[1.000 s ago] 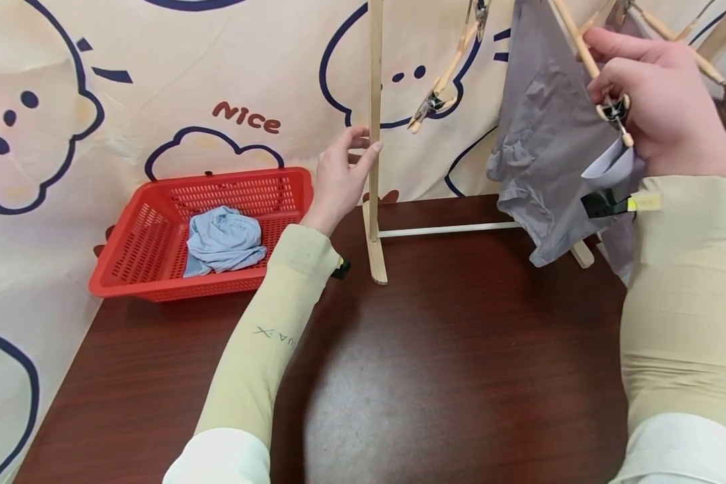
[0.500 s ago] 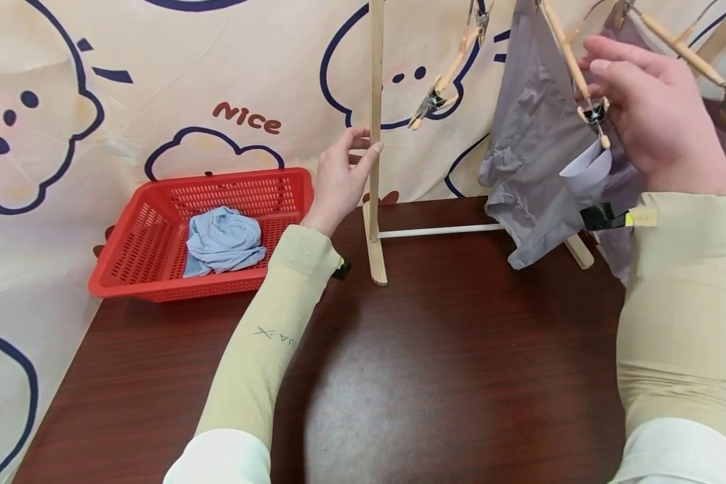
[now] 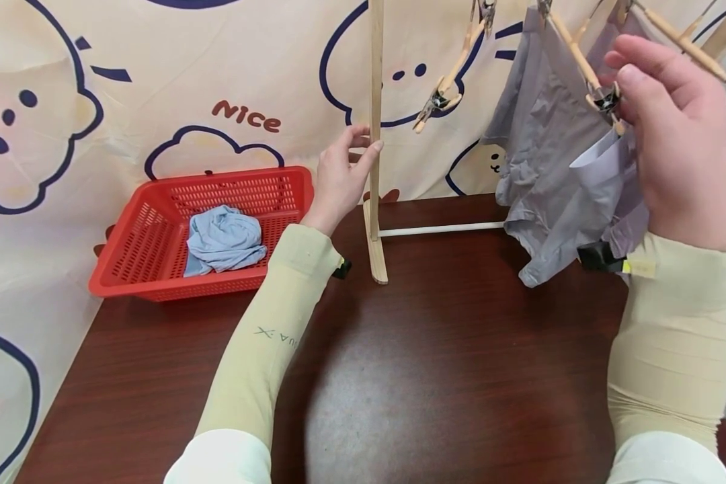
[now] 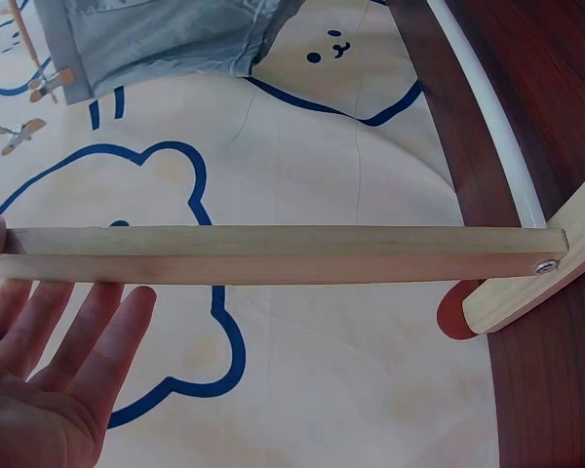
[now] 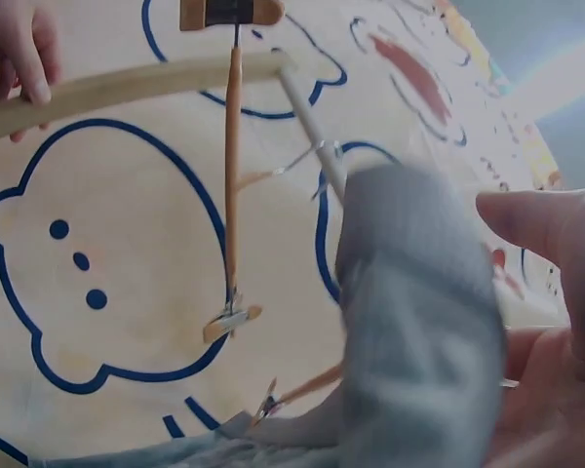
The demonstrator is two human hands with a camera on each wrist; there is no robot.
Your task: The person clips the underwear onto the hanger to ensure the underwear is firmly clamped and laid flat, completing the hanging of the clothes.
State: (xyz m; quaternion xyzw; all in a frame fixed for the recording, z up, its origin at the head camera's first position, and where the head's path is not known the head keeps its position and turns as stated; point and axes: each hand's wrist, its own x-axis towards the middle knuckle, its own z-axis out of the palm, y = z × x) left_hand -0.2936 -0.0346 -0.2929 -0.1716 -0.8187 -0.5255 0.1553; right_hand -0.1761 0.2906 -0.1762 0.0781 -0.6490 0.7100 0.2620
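My left hand (image 3: pixel 339 171) holds the upright wooden post (image 3: pixel 375 81) of a drying rack, thumb on one side and fingers on the other. In the left wrist view the fingers (image 4: pixel 73 336) reach past the post's edge. At the right, a grey garment (image 3: pixel 538 154) hangs from a wooden clip hanger (image 3: pixel 571 50); a pale folded part of it (image 3: pixel 599 158) is below the end clip (image 3: pixel 605 101). Beside that clip is my right hand (image 3: pixel 680 134), thumb and fingers parted. The right wrist view shows the garment (image 5: pixel 419 312), blurred, before this hand.
A red plastic basket (image 3: pixel 115 269) with a crumpled light blue cloth (image 3: pixel 225 238) stands at left on the dark brown table (image 3: pixel 448 349). Another clip hanger (image 3: pixel 454 74) hangs mid-rack, and one more (image 3: pixel 680 40) is at far right. A white bar (image 3: pixel 441 230) runs low across the rack.
My right hand has let go of the hanger and moved slightly down. The hanger and garment swung left, then back right. My left hand stays at the post.
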